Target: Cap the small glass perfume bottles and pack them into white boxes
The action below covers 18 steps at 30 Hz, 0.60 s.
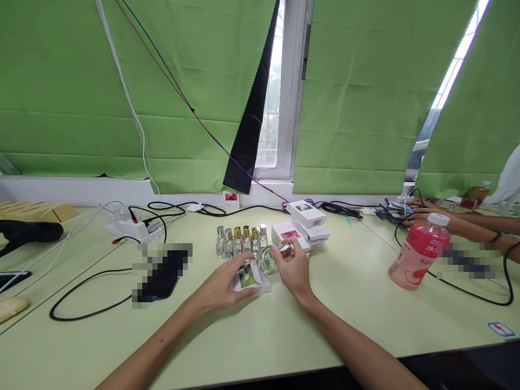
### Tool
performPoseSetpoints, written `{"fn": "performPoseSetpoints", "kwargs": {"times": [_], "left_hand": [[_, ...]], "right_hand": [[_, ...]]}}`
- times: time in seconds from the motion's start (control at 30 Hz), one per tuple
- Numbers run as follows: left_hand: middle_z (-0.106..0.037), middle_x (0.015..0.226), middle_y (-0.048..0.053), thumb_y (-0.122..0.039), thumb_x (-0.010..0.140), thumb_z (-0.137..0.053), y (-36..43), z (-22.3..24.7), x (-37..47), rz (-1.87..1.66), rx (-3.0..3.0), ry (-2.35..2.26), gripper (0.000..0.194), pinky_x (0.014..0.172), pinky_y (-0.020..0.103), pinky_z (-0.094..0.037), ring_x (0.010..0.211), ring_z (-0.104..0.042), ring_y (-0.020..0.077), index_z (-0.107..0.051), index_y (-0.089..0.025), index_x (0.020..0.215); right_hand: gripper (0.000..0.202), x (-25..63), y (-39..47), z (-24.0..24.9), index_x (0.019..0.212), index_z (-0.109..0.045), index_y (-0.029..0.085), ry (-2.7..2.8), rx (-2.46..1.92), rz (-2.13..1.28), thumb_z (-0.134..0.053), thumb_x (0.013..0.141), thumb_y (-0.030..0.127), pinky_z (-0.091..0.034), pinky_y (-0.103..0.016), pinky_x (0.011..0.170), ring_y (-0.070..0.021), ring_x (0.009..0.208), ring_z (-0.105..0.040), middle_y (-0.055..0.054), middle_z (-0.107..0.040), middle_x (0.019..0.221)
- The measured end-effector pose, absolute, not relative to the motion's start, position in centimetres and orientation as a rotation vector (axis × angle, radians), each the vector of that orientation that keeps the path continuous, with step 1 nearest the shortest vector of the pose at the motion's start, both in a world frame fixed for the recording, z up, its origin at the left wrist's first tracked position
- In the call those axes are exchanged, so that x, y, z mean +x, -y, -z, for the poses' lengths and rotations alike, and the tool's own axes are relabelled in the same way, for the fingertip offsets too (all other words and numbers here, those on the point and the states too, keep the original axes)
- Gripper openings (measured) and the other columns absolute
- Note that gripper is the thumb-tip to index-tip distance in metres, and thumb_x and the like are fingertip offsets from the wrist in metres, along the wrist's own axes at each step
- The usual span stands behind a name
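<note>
My left hand (222,283) grips a small white box (247,274) printed with a green and white flower picture, its thumb in front and fingers behind. Part of the box is hidden by the hand. In my right hand (296,272) is a round glass perfume bottle (268,260), pinched near its silver cap and tilted beside the box. Just behind both hands stands a row of several small glass bottles (238,245) with gold and silver caps. To their right is a stack of white boxes (307,218), some with pink or green pictures.
A pink drink bottle (420,254) stands at the right, near another person's hands (426,212) and some dark items. A dark phone (164,276) and a black cable lie at the left. A white power strip (134,230) and more cables run along the back.
</note>
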State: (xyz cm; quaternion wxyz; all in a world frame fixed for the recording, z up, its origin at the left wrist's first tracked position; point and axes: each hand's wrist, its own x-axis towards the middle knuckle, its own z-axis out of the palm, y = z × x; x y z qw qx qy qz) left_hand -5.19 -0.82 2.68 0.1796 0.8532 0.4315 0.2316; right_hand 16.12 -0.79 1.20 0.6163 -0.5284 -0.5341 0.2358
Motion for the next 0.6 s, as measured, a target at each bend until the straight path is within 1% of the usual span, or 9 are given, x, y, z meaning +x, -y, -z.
{"fn": "performPoseSetpoints", "kwargs": {"times": [0.1, 0.27, 0.37, 0.47, 0.6], "left_hand": [[-0.062, 0.139, 0.011, -0.054, 0.081, -0.068, 0.64, -2.56, -5.23, -0.672, 2.407, -1.238, 0.065, 0.098, 0.043, -0.049, 0.117, -0.062, 0.0321, -0.053, -0.026, 0.137], [-0.068, 0.128, 0.008, -0.051, 0.077, -0.072, 0.50, -2.47, -4.98, -0.706, 2.392, -1.274, 0.063, 0.092, 0.040, -0.051, 0.104, -0.067, 0.0291, -0.056, -0.027, 0.133], [-0.071, 0.120, 0.007, -0.051, 0.075, -0.073, 0.50, -2.33, -4.78, -0.727, 2.365, -1.296, 0.063, 0.088, 0.038, -0.052, 0.098, -0.067, 0.0273, -0.057, -0.026, 0.130], [-0.071, 0.115, 0.006, -0.048, 0.074, -0.074, 0.60, -2.37, -4.56, -0.746, 2.343, -1.313, 0.058, 0.083, 0.036, -0.052, 0.092, -0.067, 0.0246, -0.057, -0.025, 0.125], [-0.071, 0.107, 0.004, -0.043, 0.073, -0.074, 0.73, -2.61, -4.33, -0.766, 2.325, -1.322, 0.050, 0.077, 0.032, -0.051, 0.085, -0.065, 0.0210, -0.057, -0.024, 0.116]], "right_hand": [[0.027, 16.16, 0.73, -1.16, 0.093, -0.057, 0.022, 1.234, -1.211, -0.536, -0.066, 0.082, 0.045, -0.037, -0.024, 0.049, -0.0126, 0.045, -0.045, 0.004, -0.058, 0.059], [0.027, 16.21, 0.57, -1.09, 0.093, -0.057, 0.022, 1.236, -1.219, -0.548, -0.066, 0.082, 0.045, -0.038, -0.025, 0.051, -0.0135, 0.045, -0.048, 0.003, -0.060, 0.060], [0.025, 16.20, 0.56, -1.08, 0.092, -0.057, 0.022, 1.235, -1.225, -0.545, -0.065, 0.082, 0.044, -0.038, -0.025, 0.052, -0.0140, 0.047, -0.049, 0.003, -0.061, 0.060], [0.024, 16.21, 0.58, -1.03, 0.091, -0.057, 0.023, 1.234, -1.224, -0.539, -0.066, 0.081, 0.043, -0.038, -0.025, 0.052, -0.0142, 0.048, -0.049, 0.003, -0.059, 0.059], [0.023, 16.22, 0.51, -0.89, 0.091, -0.056, 0.022, 1.244, -1.230, -0.535, -0.066, 0.082, 0.042, -0.039, -0.025, 0.053, -0.0148, 0.050, -0.051, 0.002, -0.061, 0.061]]}}
